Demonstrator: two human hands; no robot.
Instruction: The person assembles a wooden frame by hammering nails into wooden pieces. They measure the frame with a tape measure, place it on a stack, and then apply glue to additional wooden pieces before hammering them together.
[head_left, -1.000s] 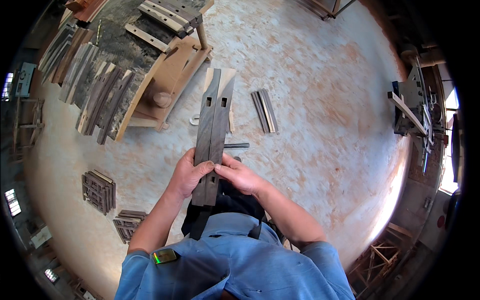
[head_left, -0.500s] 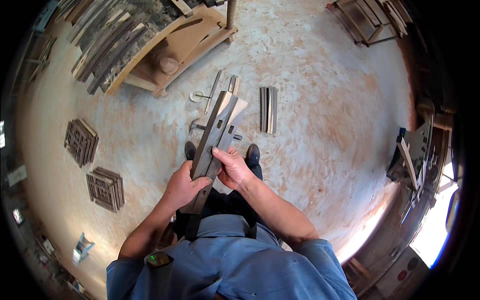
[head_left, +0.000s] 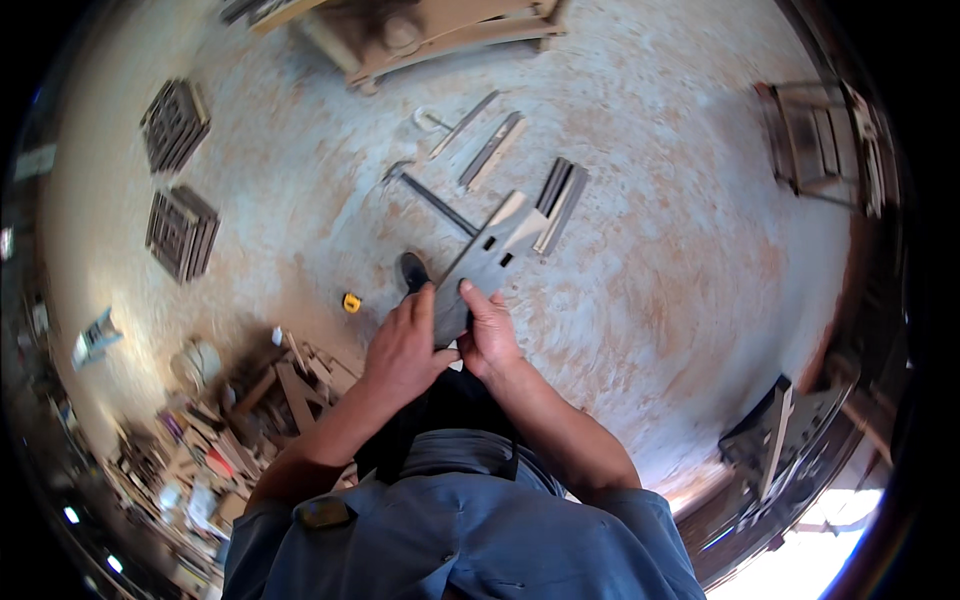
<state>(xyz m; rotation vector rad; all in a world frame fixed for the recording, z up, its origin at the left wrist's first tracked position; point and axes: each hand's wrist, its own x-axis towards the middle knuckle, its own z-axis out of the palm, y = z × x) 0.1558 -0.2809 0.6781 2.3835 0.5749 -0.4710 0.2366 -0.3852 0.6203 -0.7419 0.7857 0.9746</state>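
1. Two bare hands, seen from above, are both closed on the work in front of the person's body.
2. The left hand [head_left: 402, 340] curls over the near part of two flat, grey-brown wooden boards with pale tips [head_left: 478, 265], its fingers along their left edge.
3. The right hand [head_left: 490, 335] grips the same boards from the right, thumb pressed on the upper face and fingers curled at the side.
4. The boards lie side by side, held above the floor and slanting away to the upper right; two small dark rectangular slots show near the pale tips.
5. Beyond them, on the mottled grey-and-tan floor [head_left: 640, 300], lies a dark long-handled hammer [head_left: 438, 204], its handle reaching toward the boards.
6. Just past the tips is a bundle of dark and pale wooden strips [head_left: 565, 195].
7. Left of a dark shoe [head_left: 412, 270] sits a small yellow tape measure [head_left: 352, 302].
8. Two stacks of dark wooden lattice panels [head_left: 182, 233] stand at the far left.
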